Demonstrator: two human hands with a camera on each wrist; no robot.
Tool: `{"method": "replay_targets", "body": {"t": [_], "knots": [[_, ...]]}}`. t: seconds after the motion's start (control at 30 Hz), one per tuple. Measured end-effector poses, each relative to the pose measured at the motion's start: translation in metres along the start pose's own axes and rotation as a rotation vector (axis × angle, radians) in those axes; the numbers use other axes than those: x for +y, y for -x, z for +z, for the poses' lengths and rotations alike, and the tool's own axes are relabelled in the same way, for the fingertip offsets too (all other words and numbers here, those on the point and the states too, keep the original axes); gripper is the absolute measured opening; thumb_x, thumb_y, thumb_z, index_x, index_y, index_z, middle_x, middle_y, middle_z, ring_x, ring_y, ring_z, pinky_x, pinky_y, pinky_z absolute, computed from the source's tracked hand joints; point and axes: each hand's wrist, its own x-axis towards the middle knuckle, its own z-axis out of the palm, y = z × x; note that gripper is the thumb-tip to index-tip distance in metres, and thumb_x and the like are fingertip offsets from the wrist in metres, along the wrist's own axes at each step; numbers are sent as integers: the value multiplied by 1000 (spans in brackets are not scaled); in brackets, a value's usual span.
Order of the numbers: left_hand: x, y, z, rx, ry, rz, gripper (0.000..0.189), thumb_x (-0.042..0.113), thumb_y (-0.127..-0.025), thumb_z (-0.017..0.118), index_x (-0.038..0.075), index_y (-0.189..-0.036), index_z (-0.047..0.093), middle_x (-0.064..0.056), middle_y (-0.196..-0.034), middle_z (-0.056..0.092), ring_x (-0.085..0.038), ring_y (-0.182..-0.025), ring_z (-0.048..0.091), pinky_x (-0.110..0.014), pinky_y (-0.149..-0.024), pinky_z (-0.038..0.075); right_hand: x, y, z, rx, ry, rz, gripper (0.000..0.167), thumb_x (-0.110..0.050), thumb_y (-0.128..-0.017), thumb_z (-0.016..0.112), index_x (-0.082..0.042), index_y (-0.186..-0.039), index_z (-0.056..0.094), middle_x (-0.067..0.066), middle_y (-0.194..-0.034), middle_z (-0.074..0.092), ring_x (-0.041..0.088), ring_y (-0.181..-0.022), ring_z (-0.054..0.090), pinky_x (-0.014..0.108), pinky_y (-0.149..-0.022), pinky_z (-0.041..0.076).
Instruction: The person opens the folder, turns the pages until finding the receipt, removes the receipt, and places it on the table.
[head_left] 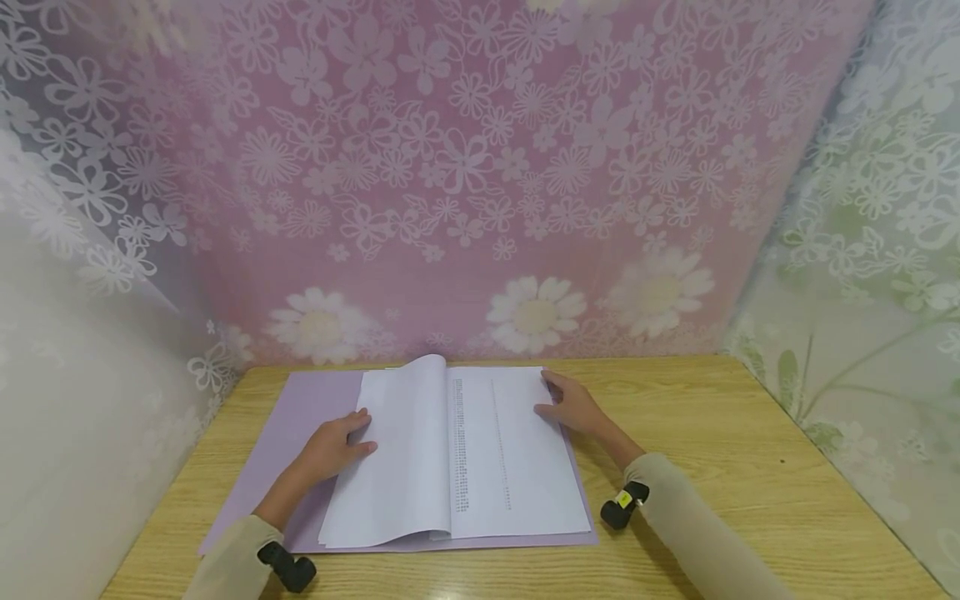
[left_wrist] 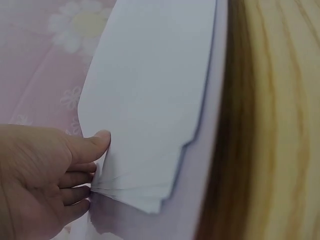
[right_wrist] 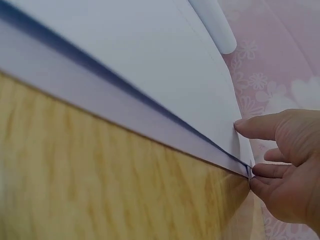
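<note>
An open booklet of white sheets [head_left: 525,467] with a light purple cover [head_left: 315,400] lies on the table. Its left pages [head_left: 397,450] bulge up along the fold; the right page carries columns of small printed text. At the left edge, my left hand [head_left: 333,450] grips the turned pages, thumb on top, as the left wrist view shows with the fanned sheet edges [left_wrist: 145,195]. My right hand [head_left: 573,406] holds the upper right edge, its thumb [right_wrist: 252,126] on the page and its other fingers at the edge. How many sheets each hand holds cannot be told.
The booklet rests on a wood-grain table [head_left: 720,467]. A pink floral curtain [head_left: 450,208] stands behind it, with pale floral sheets at both sides. Each wrist bears a small black camera [head_left: 288,568].
</note>
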Motion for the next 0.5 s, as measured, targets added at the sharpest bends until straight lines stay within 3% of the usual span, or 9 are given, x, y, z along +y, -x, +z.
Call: {"method": "replay_targets", "body": {"t": [0.2,0.5], "knots": [[3,1,-3,-28,4,-15,61,21,-94,74,-9,-142,53,-26,-153,46,-48,-146,37,-61,-118,33,-3,-2,2,4,53,25,75,-17,-94,74,11,-152,36,29,-158,38,45,-147,38,54,-119,36],[1,1,-3,-33,12,-9,62,21,-94,73,-9,-143,52,-26,-153,46,-48,-146,37,-61,-118,33,-8,-4,4,28,46,67,73,-16,-93,74,9,-151,39,28,-157,40,45,-148,35,54,-121,33]]}}
